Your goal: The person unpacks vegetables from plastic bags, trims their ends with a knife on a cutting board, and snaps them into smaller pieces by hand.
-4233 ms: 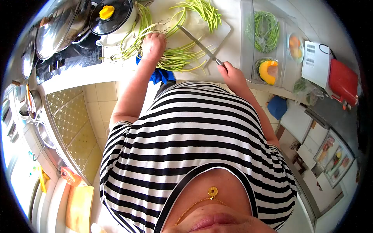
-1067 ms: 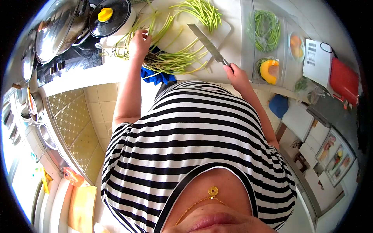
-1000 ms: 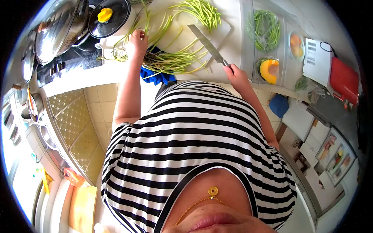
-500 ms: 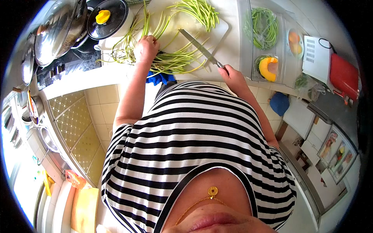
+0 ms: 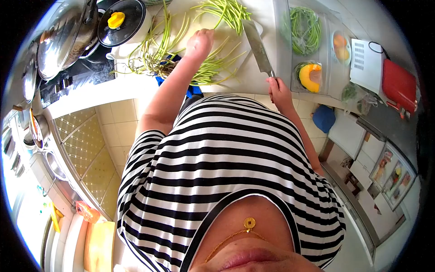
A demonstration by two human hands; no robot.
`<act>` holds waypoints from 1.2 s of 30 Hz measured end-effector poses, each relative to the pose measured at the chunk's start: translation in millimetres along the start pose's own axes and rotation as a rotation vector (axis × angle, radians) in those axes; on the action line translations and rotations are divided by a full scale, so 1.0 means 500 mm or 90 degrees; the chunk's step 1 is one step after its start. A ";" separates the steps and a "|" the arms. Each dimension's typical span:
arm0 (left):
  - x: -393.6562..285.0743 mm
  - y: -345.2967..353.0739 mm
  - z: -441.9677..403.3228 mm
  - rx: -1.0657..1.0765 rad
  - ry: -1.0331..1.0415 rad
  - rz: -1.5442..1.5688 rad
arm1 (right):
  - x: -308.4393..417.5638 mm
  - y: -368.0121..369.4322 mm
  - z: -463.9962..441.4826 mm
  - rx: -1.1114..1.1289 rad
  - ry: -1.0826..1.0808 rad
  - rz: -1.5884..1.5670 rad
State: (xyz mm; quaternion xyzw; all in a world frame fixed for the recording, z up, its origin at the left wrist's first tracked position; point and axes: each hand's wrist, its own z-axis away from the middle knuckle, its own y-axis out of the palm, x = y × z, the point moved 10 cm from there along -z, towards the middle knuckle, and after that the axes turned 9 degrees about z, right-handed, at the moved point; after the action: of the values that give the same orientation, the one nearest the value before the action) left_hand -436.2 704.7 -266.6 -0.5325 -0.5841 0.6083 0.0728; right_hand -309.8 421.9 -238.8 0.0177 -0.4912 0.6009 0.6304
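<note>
My right hand (image 5: 279, 92) grips the handle of a broad-bladed kitchen knife (image 5: 257, 47), its blade pointing away over the right side of the white cutting board (image 5: 183, 7). Over the board's front part is my left hand (image 5: 200, 43), fingers curled; whether anything is in them is hidden. Long thin green stalks (image 5: 213, 71) lie beneath and around that hand, some with dark, stringy ends (image 5: 164, 68) to its left. Toward the back of the board rests a bundle of green stalks (image 5: 228, 13), apart from both hands.
A black-lidded pot (image 5: 122, 27) and a large glass-lidded pan (image 5: 63, 36) stand left. To the right, a clear tray (image 5: 283, 50) holds bagged green stalks (image 5: 305, 31) and a pumpkin piece (image 5: 310, 78). Blue cloth (image 5: 192, 89) hangs at the counter edge.
My left hand has moved right and slightly away from me, off the stalks' left part. The knife has shifted right, and its blade now points more directly away.
</note>
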 end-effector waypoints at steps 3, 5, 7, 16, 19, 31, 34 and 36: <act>-0.053 -0.016 0.095 -0.089 0.123 0.201 | -0.007 -0.005 0.002 -0.006 -0.012 0.053; -0.135 -0.023 0.153 0.098 0.247 0.158 | 0.006 -0.001 0.005 -0.007 -0.059 0.135; -0.129 -0.019 0.186 0.183 0.173 0.137 | 0.029 0.006 0.014 0.005 -0.074 0.169; 0.040 -0.096 0.094 -0.008 -0.039 -0.140 | 0.149 0.037 0.002 0.032 -0.198 0.314; 0.075 -0.060 0.083 0.016 -0.050 -0.108 | 0.187 0.040 -0.019 -0.003 -0.265 0.387; 0.038 -0.065 0.079 0.004 0.018 -0.118 | 0.239 0.043 -0.065 -0.016 -0.312 0.550; 0.030 -0.071 0.078 -0.002 0.011 -0.137 | 0.235 0.057 -0.080 0.010 -0.282 0.559; 0.051 -0.048 0.079 0.054 -0.033 -0.127 | 0.231 0.063 -0.089 0.019 -0.266 0.558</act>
State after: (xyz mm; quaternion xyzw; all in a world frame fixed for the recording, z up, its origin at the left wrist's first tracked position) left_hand -488.6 705.1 -271.9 -0.4522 -0.6094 0.6360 0.1403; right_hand -331.0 543.4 -205.9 -0.0611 -0.5599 0.8004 0.2054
